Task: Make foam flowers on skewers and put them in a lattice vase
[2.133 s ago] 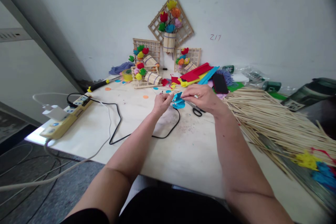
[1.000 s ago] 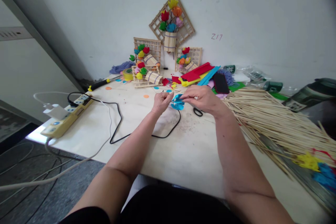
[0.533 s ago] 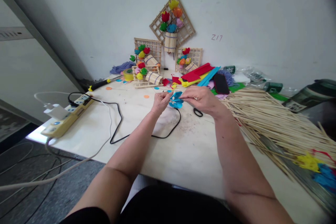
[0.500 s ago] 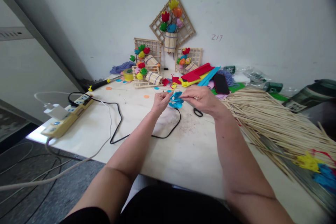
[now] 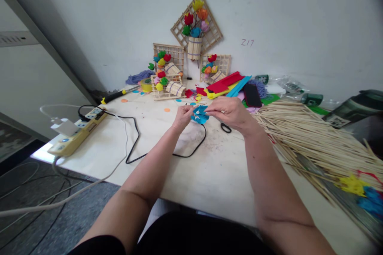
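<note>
A blue paper flower (image 5: pixel 200 115) with spread petals is held above the middle of the table. My left hand (image 5: pixel 184 117) is closed on its left side, fingers pinched together. From the right, my right hand (image 5: pixel 229 112) pinches at the flower's edge with thumb and forefinger; the exact spot between the fingertips is too small to make out. Below my right hand the black handle of a pair of scissors (image 5: pixel 226 128) shows on the table, its blades hidden. A black cable (image 5: pixel 191 155) runs on the table under the flower.
Stick lattices with paper flowers (image 5: pixel 169 87) stand at the back. Coloured paper strips (image 5: pixel 226 82) and a phone (image 5: pixel 252 95) lie behind my right hand. Many thin wooden sticks (image 5: pixel 314 135) cover the right side. A power strip (image 5: pixel 74 135) sits at the left edge, near a glue-stained knife-like tool (image 5: pixel 113 97).
The blue flower has turned slightly and shifted a little to the left between my hands. Both hands keep nearly the same place.
</note>
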Available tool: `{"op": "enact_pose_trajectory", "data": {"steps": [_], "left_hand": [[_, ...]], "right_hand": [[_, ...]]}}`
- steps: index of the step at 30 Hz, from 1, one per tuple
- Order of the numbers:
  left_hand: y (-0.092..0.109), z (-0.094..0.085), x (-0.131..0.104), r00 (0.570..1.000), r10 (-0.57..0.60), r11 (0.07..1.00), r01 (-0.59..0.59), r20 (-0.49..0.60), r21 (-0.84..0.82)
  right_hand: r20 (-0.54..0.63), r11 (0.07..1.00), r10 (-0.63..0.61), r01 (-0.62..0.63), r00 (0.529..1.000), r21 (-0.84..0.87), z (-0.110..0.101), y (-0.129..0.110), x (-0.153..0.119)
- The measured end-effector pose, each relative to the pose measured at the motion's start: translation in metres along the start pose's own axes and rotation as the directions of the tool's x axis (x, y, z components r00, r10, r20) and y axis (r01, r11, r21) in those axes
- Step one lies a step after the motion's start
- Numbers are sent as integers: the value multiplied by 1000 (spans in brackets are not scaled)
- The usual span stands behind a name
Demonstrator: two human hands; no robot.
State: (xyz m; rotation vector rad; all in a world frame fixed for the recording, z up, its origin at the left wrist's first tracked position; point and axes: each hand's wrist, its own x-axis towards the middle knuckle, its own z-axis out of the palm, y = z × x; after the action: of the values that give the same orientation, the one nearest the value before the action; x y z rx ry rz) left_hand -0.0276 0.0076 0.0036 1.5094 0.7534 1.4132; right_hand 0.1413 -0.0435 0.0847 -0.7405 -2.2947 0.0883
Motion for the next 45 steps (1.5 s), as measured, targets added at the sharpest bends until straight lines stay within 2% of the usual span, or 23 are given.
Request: {"op": "enact_pose_trajectory", "data": {"steps": [8, 14, 21, 23, 25, 28, 30, 32, 35, 38, 42, 45], "left_hand": [[-3, -1, 0, 999, -24, 1000, 24, 28, 13], [-12, -4, 2, 991, -30, 1000, 31, 133, -2], [-12, -3, 3, 961, -156, 988, 155, 227, 20], [-11, -1, 2, 958, -175, 984, 175, 226, 24], [-10, 2, 2, 972, -158, 987, 156, 171, 25], [-7, 5, 2, 994, -72, 997, 71, 86, 16], [-4, 6, 0, 999, 17, 999, -19, 49, 45], [-2, 7, -2, 990, 142, 975, -144, 22, 168], [-1, 9, -7, 927, 374, 823, -348, 32, 449], [-2, 12, -9, 840, 536, 618, -455, 79, 641], [-6, 12, -5, 750, 650, 460, -517, 123, 722], [-7, 11, -4, 712, 687, 394, -533, 145, 748]], "right_hand": [[16, 997, -31, 32, 999, -64, 5, 0, 1], [39, 990, -13, 19, 999, -138, 7, -3, 1], [34, 980, 20, -13, 999, -197, 8, -3, 0], [16, 975, 49, -44, 999, -217, 9, -2, -1], [-33, 974, 107, -112, 994, -200, 10, 1, -1], [-153, 960, 245, -261, 957, -96, 13, 5, -1], [-242, 935, 342, -353, 908, -5, 15, 8, -1], [-304, 903, 427, -417, 852, 102, 17, 11, 0], [-309, 857, 513, -458, 801, 236, 18, 14, 2], [-322, 862, 507, -463, 799, 209, 17, 15, 3], [-378, 890, 455, -428, 806, 158, 16, 19, 3], [-393, 890, 456, -397, 798, 226, 19, 21, 4]]}}
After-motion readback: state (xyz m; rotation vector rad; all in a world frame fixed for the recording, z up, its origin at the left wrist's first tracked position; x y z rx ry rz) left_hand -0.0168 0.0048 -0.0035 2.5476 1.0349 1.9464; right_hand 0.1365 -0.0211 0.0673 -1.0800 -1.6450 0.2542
